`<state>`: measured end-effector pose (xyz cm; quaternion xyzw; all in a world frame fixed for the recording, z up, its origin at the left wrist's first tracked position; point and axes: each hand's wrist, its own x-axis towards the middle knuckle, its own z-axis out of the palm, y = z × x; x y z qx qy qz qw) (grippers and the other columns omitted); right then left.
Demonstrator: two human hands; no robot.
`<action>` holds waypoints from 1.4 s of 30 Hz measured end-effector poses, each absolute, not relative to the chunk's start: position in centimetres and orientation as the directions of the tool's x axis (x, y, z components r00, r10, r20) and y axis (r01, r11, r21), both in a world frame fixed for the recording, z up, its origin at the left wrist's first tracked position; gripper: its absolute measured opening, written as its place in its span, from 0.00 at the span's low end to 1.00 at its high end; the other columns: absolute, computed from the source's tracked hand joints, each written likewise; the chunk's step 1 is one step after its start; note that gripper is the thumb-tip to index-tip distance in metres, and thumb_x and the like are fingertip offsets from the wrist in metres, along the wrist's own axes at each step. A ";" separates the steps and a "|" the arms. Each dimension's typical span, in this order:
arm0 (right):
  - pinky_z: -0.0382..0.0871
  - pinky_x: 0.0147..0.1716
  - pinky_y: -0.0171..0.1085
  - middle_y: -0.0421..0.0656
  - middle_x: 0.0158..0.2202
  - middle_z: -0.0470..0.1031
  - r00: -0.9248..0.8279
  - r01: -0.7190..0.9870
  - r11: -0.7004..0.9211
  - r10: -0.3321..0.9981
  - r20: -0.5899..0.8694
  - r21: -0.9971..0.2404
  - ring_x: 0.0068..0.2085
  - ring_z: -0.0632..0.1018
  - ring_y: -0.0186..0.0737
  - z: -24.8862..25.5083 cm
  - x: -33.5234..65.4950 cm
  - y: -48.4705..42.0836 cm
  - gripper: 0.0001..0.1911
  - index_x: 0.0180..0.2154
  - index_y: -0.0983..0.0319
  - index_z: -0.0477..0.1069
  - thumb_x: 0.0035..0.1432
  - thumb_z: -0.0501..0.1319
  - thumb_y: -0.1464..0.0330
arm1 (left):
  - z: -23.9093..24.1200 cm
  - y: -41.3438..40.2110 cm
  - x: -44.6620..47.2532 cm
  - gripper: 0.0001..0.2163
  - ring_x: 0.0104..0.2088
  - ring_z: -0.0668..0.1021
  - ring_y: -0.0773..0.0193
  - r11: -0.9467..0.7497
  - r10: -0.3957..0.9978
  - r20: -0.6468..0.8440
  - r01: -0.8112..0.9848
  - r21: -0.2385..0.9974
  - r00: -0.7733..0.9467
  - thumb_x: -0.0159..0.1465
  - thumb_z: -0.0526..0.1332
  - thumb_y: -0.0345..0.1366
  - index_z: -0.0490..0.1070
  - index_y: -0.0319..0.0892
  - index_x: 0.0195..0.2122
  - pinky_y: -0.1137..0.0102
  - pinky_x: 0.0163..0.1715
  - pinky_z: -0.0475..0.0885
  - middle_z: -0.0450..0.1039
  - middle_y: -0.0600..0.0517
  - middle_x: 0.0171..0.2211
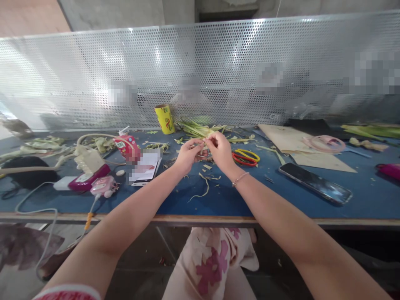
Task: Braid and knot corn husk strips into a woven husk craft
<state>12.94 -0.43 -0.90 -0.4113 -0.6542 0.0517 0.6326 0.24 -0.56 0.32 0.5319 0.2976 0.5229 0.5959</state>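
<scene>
My left hand [188, 155] and my right hand [220, 151] meet above the middle of the blue table, fingers pinched close together. Whatever lies between the fingertips is too small to make out. Just behind them is a bundle of long green leaves [195, 128]. Thin pale plant strips [204, 185] and scraps are scattered below the hands. Close to my right hand lie scissors [246, 157] with red and yellow handle loops, their blades partly hidden.
A perforated metal screen [175, 54] stands along the back. To the left are a yellow roll [164, 119], a red carton [127, 148], a lit phone [146, 167] and cables. A dark phone [315, 182], cardboard [281, 139] and a pink tape roll [326, 144] lie right.
</scene>
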 end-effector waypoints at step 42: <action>0.57 0.29 0.36 0.37 0.22 0.61 0.139 0.398 0.609 0.699 0.702 -0.686 0.27 0.64 0.35 -0.8 12.9 -0.1 0.11 0.26 0.59 0.61 0.58 0.54 0.62 | 0.0 -0.3 0.0 0.14 0.19 0.72 0.72 -0.124 0.934 0.219 -0.317 0.940 0.282 0.48 0.70 0.39 0.65 0.40 0.26 0.77 0.21 0.66 0.70 0.56 0.18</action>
